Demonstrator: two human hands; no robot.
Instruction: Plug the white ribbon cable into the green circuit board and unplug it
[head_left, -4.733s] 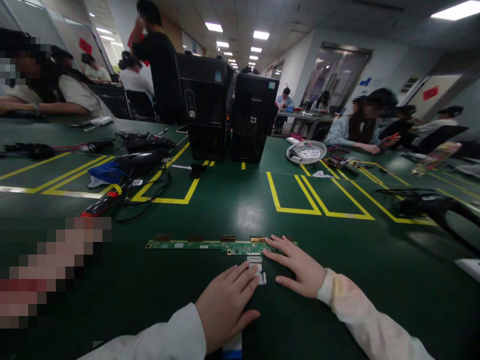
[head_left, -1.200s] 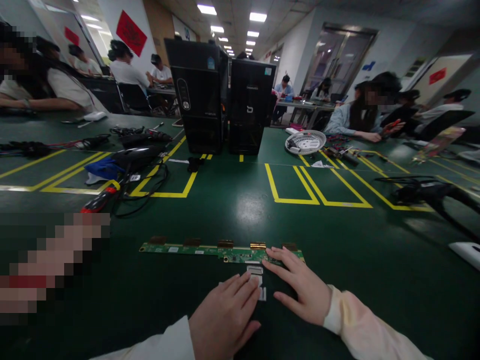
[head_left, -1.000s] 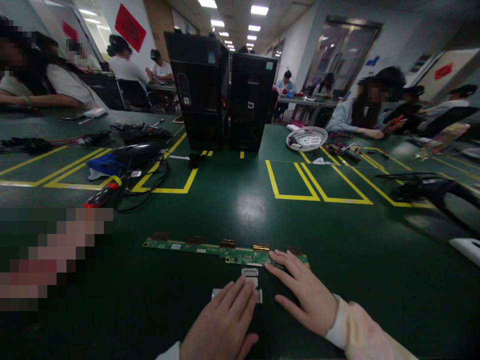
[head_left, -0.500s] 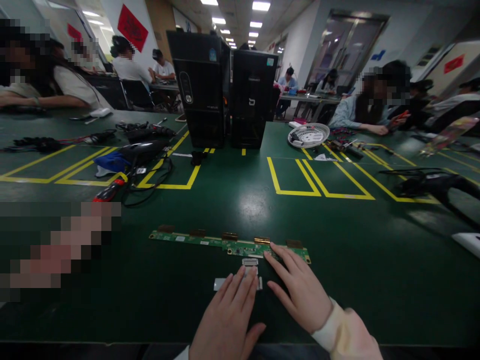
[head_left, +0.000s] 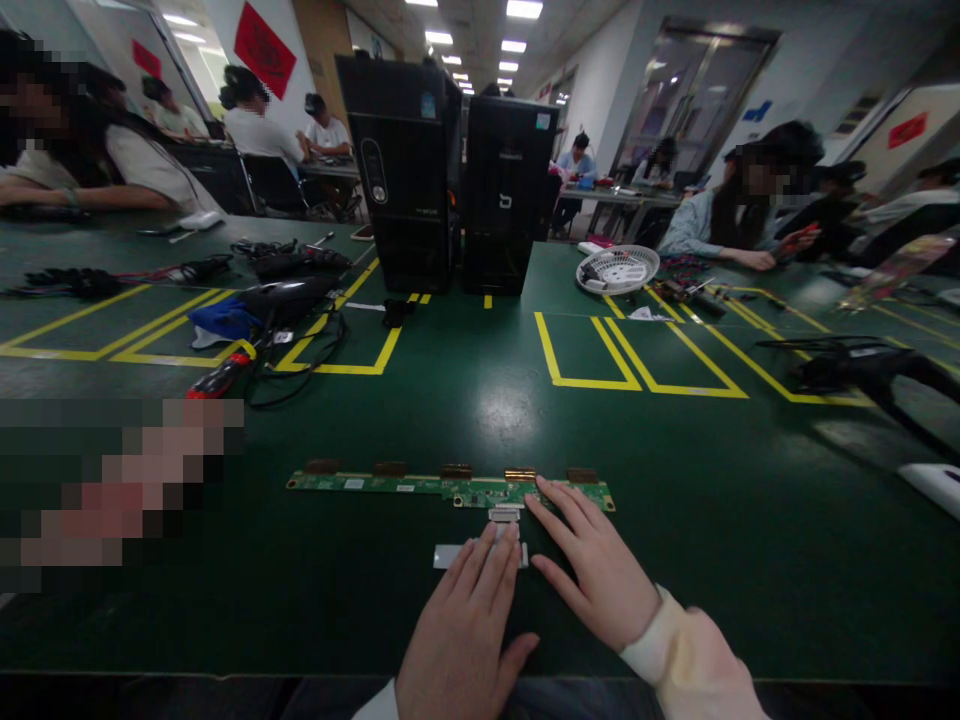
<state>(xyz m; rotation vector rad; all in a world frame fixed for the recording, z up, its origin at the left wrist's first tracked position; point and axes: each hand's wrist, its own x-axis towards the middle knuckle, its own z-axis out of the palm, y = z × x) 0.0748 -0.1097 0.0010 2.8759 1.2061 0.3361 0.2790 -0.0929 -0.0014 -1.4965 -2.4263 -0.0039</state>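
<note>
Dim | ceiling lights (head_left: 523, 9) — overhead | glare on tabletop (head_left: 504, 425) | edges — stretched

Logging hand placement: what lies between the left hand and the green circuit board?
In the head view, a pale connector lies between the fingertips of the left hand and the green circuit board; whether it touches the board is unclear.
</note>
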